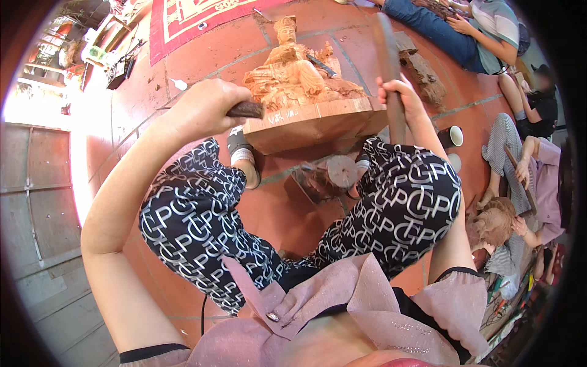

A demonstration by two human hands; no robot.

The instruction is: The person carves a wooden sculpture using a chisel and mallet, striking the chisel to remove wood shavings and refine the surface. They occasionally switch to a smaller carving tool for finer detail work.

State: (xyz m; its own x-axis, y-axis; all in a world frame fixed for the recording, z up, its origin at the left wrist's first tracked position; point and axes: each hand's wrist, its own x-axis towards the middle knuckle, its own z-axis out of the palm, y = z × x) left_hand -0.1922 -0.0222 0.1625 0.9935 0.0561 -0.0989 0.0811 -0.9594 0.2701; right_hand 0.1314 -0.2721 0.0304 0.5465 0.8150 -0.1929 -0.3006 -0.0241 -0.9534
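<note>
A seated figure carved from orange-brown wood (292,76) stands upright on its thick block base (318,127), just beyond my knees. My left hand (208,109) is closed around a dark wooden handle (246,110), whose end points right toward the carving. A thin dark tip shows left of the fist; the rest of that tool is hidden. In my right hand (403,98) is a long flat wooden mallet (386,52), held upright at the carving's right side, apart from it. A dark narrow tool (321,65) rests against the figure.
On the floor between my feet sits a dark boxy object with a round grey top (341,171). A cup (452,136) stands by my right knee. Rough wood (425,79) lies beyond. Other people sit along the right, one with a carved piece (492,223). A red mat (202,24) lies far off.
</note>
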